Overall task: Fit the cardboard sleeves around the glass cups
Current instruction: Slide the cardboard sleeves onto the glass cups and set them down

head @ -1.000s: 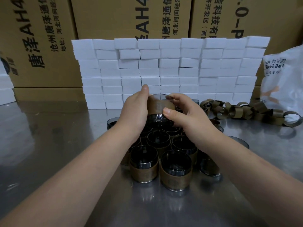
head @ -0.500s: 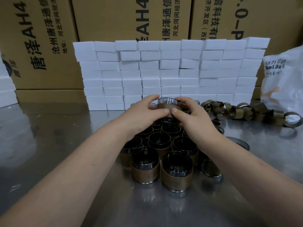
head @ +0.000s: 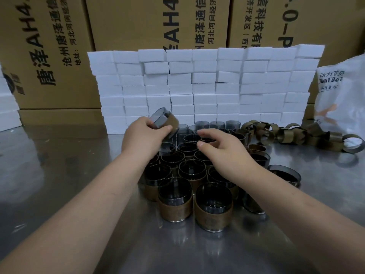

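Steel worktop (head: 59,175), white foam blocks (head: 197,86) behind. Left hand (head: 144,135) grips tilted sleeved cup (head: 165,121); right hand (head: 221,149) loosely spread, holding nothing, over clustered cups (head: 191,171).

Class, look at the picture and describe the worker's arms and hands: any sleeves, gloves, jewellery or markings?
The left hand and the right hand are bare, with no gloves, and no rings show. The left forearm and the right forearm are uncovered to the picture's edge, with no sleeve, watch or bracelet in view. The visible nails are short and unpainted. No markings show.
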Demonstrator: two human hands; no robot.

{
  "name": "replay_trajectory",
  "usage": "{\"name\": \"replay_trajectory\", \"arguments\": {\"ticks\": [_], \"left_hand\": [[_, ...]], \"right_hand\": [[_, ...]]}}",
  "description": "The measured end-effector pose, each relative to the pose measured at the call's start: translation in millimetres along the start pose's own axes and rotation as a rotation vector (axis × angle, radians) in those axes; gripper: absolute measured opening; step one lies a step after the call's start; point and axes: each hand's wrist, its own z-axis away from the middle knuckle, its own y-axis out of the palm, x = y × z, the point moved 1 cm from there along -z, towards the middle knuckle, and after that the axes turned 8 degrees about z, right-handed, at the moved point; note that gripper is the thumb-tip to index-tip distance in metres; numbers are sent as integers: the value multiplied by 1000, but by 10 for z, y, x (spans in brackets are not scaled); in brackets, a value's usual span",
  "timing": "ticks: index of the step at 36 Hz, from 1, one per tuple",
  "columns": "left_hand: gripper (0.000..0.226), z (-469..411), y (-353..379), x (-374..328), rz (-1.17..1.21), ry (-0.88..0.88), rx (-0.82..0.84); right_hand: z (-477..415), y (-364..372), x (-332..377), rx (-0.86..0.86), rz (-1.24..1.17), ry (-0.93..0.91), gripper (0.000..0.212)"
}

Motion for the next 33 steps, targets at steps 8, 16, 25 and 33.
{"name": "replay_trajectory", "arguments": {"ticks": [8, 16, 25, 33], "left_hand": [[21, -145, 50, 228, -218, -52, 10], [30, -196, 134, 162, -316, 40, 18], [34, -530, 425, 74, -642, 11, 193], [29, -635, 675, 227, -717, -17, 304]], "right_hand": [[41, 63, 31, 103, 72, -27, 27], [53, 118, -13, 197, 143, -32, 27], [83, 150, 14, 288, 298, -77, 31], [94, 161, 40, 315, 389, -141, 33]]}}
